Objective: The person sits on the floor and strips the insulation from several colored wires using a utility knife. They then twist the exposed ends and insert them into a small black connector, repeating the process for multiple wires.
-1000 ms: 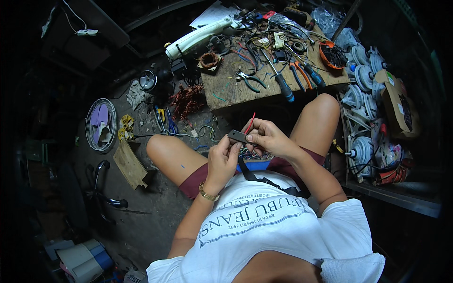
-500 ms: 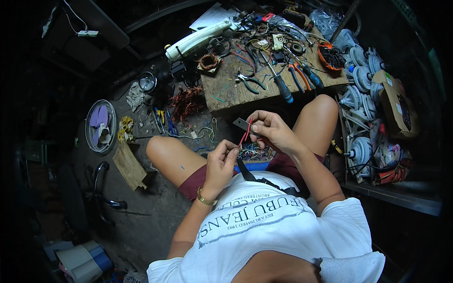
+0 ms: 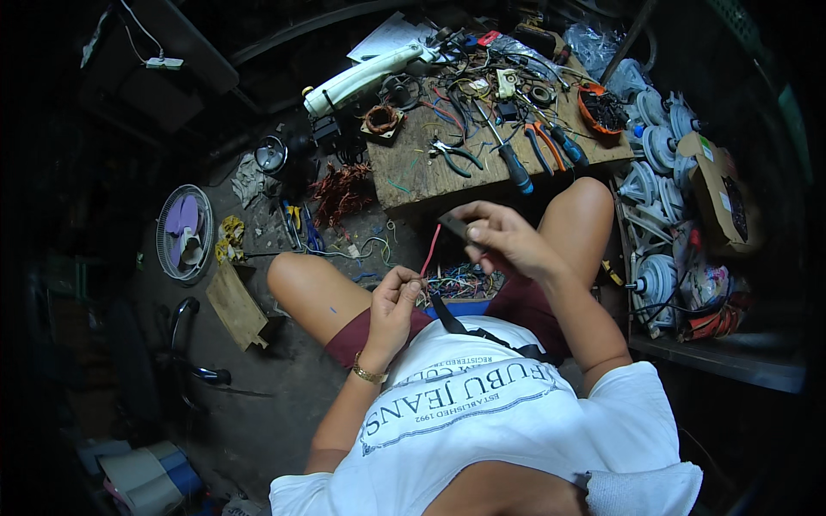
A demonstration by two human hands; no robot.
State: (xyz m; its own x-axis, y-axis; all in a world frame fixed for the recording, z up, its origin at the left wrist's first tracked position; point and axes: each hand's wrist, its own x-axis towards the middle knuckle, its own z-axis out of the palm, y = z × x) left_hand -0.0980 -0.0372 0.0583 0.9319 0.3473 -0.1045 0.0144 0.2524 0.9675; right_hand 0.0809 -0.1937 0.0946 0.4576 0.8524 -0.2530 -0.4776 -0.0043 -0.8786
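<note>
My left hand [image 3: 395, 303] pinches the lower end of a short red wire [image 3: 431, 249] between thumb and fingers, and the wire stands up from the grip. Just to its right, my right hand [image 3: 506, 237] is closed on a flat dark metal blade [image 3: 453, 224], whose tip lies close to the wire's upper end. Whether blade and wire touch, I cannot tell. Beneath both hands, between my thighs, lies a heap of multicoloured wire scraps [image 3: 465, 282].
Ahead stands a wooden worktable [image 3: 404, 182] bearing small pliers [image 3: 457, 156], a screwdriver [image 3: 514, 165], orange-handled pliers [image 3: 546, 144] and an orange bowl [image 3: 602, 110]. Fan motor parts [image 3: 658, 275] crowd the right side. A purple-bladed fan [image 3: 183, 225] lies at left.
My right hand has drawn away to the right with the blade, off the red wire. My left hand has shifted slightly left and down, still pinching the wire, which now stands straighter.
</note>
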